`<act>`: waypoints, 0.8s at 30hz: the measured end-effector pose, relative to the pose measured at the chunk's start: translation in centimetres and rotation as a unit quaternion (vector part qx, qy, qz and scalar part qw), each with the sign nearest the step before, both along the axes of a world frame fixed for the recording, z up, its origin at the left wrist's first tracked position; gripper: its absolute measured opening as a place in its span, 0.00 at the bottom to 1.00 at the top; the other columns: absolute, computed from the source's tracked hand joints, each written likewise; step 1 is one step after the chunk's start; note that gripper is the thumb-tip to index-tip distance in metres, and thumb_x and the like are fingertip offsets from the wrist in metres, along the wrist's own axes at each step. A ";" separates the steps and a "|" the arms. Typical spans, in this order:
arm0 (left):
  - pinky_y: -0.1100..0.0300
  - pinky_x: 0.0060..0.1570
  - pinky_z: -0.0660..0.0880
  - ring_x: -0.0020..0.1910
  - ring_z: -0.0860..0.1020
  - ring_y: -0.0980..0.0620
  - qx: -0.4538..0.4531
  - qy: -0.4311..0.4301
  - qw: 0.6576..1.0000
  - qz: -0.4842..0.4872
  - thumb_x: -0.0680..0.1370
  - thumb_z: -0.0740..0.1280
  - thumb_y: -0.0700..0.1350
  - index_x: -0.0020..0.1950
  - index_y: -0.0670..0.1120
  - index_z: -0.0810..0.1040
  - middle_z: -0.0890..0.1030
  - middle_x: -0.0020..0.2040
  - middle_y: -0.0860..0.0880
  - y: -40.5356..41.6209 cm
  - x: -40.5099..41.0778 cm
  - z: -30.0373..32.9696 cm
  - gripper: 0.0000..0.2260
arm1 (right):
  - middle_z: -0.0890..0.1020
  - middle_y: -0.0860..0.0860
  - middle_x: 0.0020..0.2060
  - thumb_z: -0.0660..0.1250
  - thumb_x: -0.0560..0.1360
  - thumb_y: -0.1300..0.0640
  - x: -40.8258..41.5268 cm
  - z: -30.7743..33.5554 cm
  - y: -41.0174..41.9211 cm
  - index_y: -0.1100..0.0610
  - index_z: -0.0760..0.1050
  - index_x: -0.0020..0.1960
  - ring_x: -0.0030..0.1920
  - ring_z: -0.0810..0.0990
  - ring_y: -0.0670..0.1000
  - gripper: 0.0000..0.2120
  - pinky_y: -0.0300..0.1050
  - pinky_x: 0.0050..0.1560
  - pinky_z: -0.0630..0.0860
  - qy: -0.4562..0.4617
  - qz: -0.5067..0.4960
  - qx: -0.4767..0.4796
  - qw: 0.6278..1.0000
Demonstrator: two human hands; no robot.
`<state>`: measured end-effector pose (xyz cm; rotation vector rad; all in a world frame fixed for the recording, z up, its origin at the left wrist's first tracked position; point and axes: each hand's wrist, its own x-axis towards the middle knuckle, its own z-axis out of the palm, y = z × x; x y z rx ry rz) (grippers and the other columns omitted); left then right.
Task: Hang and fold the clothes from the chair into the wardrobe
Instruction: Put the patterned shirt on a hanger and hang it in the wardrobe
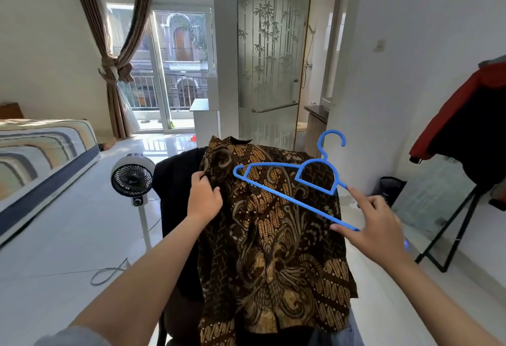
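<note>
Bed [41,159] with a striped cover lies far out to the left of the left hand [204,197]. Just beyond that hand a standing fan [133,178] rests on the pale floor [68,236]. Between both hands, a brown patterned shirt [273,236] drapes over the chair, itself mostly hidden under a dark garment [178,189] that lies left of the shirt. The left hand pinches the shirt's fabric near the shoulder. Well right of the right hand [375,222], a red and black jacket [471,121] hangs on a stand. The right hand grips one end of a blue hanger [287,197], thumb under the bar and forefinger along the arm, holding it tilted above the shirt, hook up.
</note>
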<state>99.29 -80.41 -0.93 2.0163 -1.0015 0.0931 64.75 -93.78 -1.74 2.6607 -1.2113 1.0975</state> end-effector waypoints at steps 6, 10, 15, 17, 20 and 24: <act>0.64 0.56 0.66 0.56 0.74 0.46 -0.011 -0.011 1.000 0.017 0.76 0.63 0.36 0.58 0.35 0.73 0.66 0.65 0.43 4.1 1.7 -1.5 0.11 | 0.71 0.52 0.43 0.77 0.59 0.36 2.3 -0.2 0.3 0.47 0.67 0.72 0.41 0.74 0.53 0.45 0.45 0.36 0.70 -0.011 -0.012 0.013 1.000; 0.63 0.53 0.67 0.56 0.73 0.46 0.025 0.004 1.000 0.017 0.72 0.64 0.30 0.58 0.36 0.73 0.67 0.64 0.43 6.3 2.5 -2.9 0.15 | 0.73 0.54 0.43 0.78 0.59 0.39 3.5 -0.4 0.7 0.49 0.68 0.72 0.42 0.74 0.54 0.45 0.44 0.38 0.63 -0.007 -0.015 -0.003 1.000; 0.52 0.55 0.73 0.59 0.72 0.43 0.063 -0.031 0.995 0.075 0.70 0.67 0.39 0.59 0.39 0.75 0.69 0.65 0.44 6.9 2.5 -2.8 0.17 | 0.72 0.52 0.42 0.80 0.57 0.41 4.2 -0.1 0.8 0.51 0.70 0.71 0.40 0.71 0.52 0.45 0.44 0.38 0.62 -0.011 -0.002 -0.030 1.000; 0.50 0.56 0.73 0.59 0.71 0.43 0.028 -0.066 0.993 0.095 0.71 0.67 0.42 0.60 0.41 0.76 0.70 0.61 0.44 6.2 2.1 -1.7 0.17 | 0.73 0.53 0.42 0.81 0.56 0.41 4.2 0.0 0.6 0.51 0.70 0.70 0.40 0.74 0.54 0.45 0.45 0.39 0.64 -0.005 0.001 -0.042 0.999; 0.53 0.55 0.75 0.51 0.75 0.48 -0.055 -0.032 0.998 0.023 0.74 0.67 0.43 0.61 0.46 0.75 0.68 0.55 0.47 4.3 1.4 0.4 0.16 | 0.73 0.53 0.42 0.80 0.57 0.41 4.0 0.5 0.4 0.50 0.70 0.71 0.40 0.74 0.54 0.45 0.45 0.39 0.65 0.008 0.007 -0.048 0.999; 0.60 0.50 0.71 0.45 0.74 0.51 -0.001 0.047 0.999 0.008 0.78 0.61 0.46 0.72 0.53 0.65 0.65 0.62 0.44 1.2 0.7 2.9 0.21 | 0.69 0.49 0.41 0.81 0.56 0.41 3.7 1.1 0.1 0.51 0.71 0.70 0.38 0.67 0.48 0.45 0.43 0.36 0.63 0.014 0.014 -0.067 0.998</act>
